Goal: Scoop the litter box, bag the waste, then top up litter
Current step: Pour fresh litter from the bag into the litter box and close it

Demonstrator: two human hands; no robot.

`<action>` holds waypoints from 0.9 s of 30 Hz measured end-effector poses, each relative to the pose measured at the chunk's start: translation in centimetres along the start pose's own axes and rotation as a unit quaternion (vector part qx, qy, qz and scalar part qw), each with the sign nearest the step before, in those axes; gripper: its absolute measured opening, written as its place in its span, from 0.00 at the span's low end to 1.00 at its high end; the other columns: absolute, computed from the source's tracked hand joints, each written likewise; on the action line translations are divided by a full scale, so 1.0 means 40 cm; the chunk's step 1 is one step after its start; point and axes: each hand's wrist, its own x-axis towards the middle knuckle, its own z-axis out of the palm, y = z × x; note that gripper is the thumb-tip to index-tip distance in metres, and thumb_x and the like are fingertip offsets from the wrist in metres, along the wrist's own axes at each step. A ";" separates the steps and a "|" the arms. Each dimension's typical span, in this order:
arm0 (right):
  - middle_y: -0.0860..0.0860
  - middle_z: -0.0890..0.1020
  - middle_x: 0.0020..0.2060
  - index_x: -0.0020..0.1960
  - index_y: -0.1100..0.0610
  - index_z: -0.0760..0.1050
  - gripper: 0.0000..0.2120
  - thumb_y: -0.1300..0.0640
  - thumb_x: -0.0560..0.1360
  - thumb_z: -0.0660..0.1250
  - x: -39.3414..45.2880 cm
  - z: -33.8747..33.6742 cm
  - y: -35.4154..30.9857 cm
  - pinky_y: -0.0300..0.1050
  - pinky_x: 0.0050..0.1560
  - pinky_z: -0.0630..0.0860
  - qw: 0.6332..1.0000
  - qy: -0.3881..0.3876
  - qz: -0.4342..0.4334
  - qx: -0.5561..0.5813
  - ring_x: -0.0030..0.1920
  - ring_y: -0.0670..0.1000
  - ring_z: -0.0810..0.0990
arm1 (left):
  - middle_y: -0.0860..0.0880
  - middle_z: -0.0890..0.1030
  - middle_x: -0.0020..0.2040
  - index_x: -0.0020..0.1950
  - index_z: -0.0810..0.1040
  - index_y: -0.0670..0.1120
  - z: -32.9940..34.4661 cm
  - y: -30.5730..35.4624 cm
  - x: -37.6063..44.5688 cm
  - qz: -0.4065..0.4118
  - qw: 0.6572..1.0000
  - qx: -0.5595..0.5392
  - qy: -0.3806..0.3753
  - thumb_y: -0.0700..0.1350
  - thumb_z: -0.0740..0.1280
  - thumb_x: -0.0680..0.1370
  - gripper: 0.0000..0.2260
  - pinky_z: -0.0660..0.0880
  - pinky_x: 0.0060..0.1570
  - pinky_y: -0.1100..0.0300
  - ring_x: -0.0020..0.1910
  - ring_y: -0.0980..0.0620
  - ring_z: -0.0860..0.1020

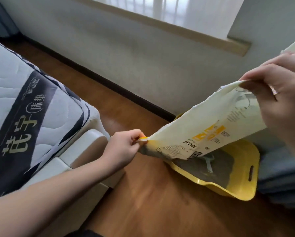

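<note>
**Litter bag held slanted over the box**

The left hand (126,146) pinches the low corner of the litter bag (203,132) between thumb and fingers, at a yellow patch on its edge. The right hand (283,93) grips the high end, fingers curled round the bag's upper edge, up and to the right.

The bag's long axis runs from the lower left up to the upper right, so the left-hand corner is its lowest point. Below it, on the wooden floor (152,202) by the wall, lies the yellow box (242,190), with grey litter and a scoop (209,163) inside. The bag's lower edge hangs over the box's left part, while the pinched corner itself sits left of the box, over bare floor.

Topping up looks like the step in hand. Which end of the bag is open cannot be told; no litter is seen falling. The right hand is nearer the box. A mattress (32,103) stands to the left.
</note>
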 end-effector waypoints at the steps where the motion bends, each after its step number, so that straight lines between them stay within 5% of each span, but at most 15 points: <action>1: 0.56 0.79 0.43 0.47 0.61 0.80 0.19 0.49 0.82 0.57 -0.008 0.007 0.018 0.62 0.62 0.67 1.000 -0.005 0.012 0.003 0.50 0.61 0.73 | 0.56 0.80 0.34 0.42 0.80 0.54 -0.005 0.005 0.013 0.010 1.000 -0.002 0.009 0.45 0.65 0.74 0.05 0.74 0.37 0.59 0.36 0.56 0.78; 5: 0.55 0.79 0.43 0.48 0.61 0.80 0.16 0.50 0.81 0.60 -0.037 0.025 0.045 0.63 0.61 0.68 1.000 -0.001 0.018 -0.009 0.51 0.58 0.72 | 0.56 0.81 0.36 0.42 0.81 0.51 -0.022 0.032 0.033 0.043 0.999 -0.024 0.022 0.37 0.65 0.74 0.10 0.75 0.39 0.62 0.40 0.56 0.78; 13: 0.56 0.80 0.42 0.48 0.60 0.81 0.07 0.57 0.78 0.66 -0.042 0.030 0.022 0.59 0.55 0.71 0.996 0.023 0.080 -0.037 0.49 0.58 0.74 | 0.58 0.81 0.39 0.44 0.81 0.52 -0.070 0.046 0.032 0.061 0.996 -0.062 0.033 0.40 0.66 0.77 0.08 0.71 0.37 0.74 0.43 0.63 0.77; 16: 0.56 0.81 0.43 0.49 0.59 0.81 0.06 0.57 0.77 0.67 -0.064 0.049 0.034 0.59 0.57 0.71 0.991 0.033 0.126 -0.044 0.48 0.58 0.74 | 0.58 0.82 0.39 0.44 0.82 0.52 -0.079 0.042 0.035 0.069 0.995 -0.066 0.041 0.41 0.68 0.77 0.06 0.73 0.36 0.70 0.42 0.62 0.78; 20: 0.59 0.82 0.42 0.48 0.60 0.81 0.06 0.59 0.75 0.67 -0.101 0.088 0.046 0.55 0.57 0.68 0.981 0.073 0.171 -0.055 0.46 0.62 0.75 | 0.55 0.84 0.38 0.44 0.85 0.52 -0.089 0.037 0.043 0.054 0.992 -0.097 0.059 0.45 0.71 0.75 0.03 0.80 0.42 0.51 0.42 0.55 0.81; 27: 0.61 0.81 0.43 0.48 0.62 0.81 0.07 0.59 0.75 0.68 -0.142 0.132 0.066 0.52 0.54 0.67 0.978 0.085 0.188 -0.040 0.46 0.62 0.75 | 0.53 0.84 0.38 0.44 0.86 0.49 -0.108 0.052 0.062 0.038 0.988 -0.123 0.080 0.46 0.73 0.75 0.02 0.80 0.43 0.47 0.41 0.53 0.82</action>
